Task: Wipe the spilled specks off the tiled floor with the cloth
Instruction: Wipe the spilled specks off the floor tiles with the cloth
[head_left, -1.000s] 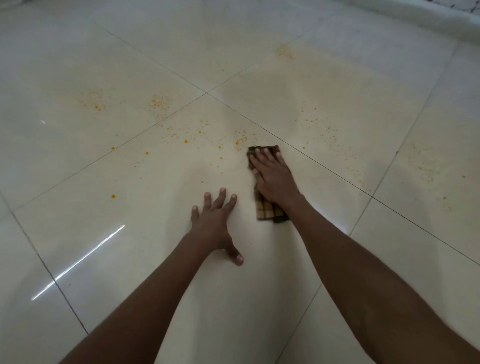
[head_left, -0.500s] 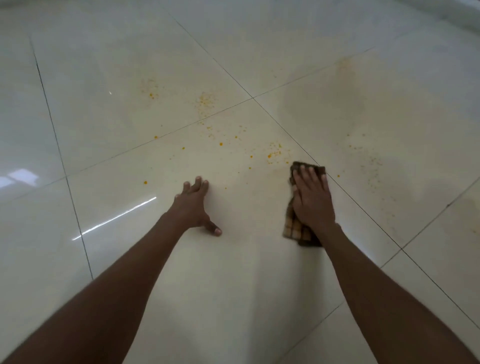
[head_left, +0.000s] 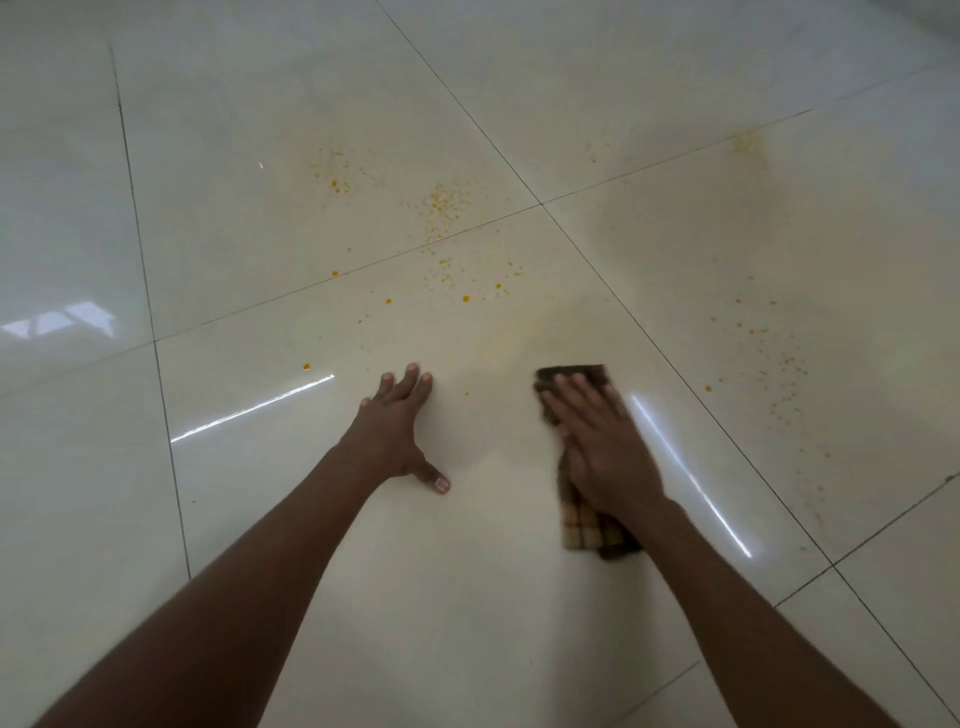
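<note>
A folded brown and yellow checked cloth (head_left: 592, 532) lies on the glossy cream tiled floor (head_left: 467, 597). My right hand (head_left: 597, 441) presses flat on it with straight fingers, covering its middle; the image is blurred there. My left hand (head_left: 397, 431) rests flat on the tile to the left, fingers spread and thumb out. Orange-yellow specks (head_left: 447, 208) are scattered beyond both hands, near the tile joint. More specks (head_left: 779, 358) dot the tile to the right. A faint yellowish smear (head_left: 509, 343) lies just ahead of the cloth.
Dark grout lines (head_left: 519, 171) cross the floor. Bright light streaks (head_left: 249, 410) reflect off the tiles on both sides of the hands. Nothing else stands on the floor in view.
My right hand has pulled the cloth back toward me, and the small cluster of specks in front of it is now a faint smear. The view has swung left. My left hand stays planted.
</note>
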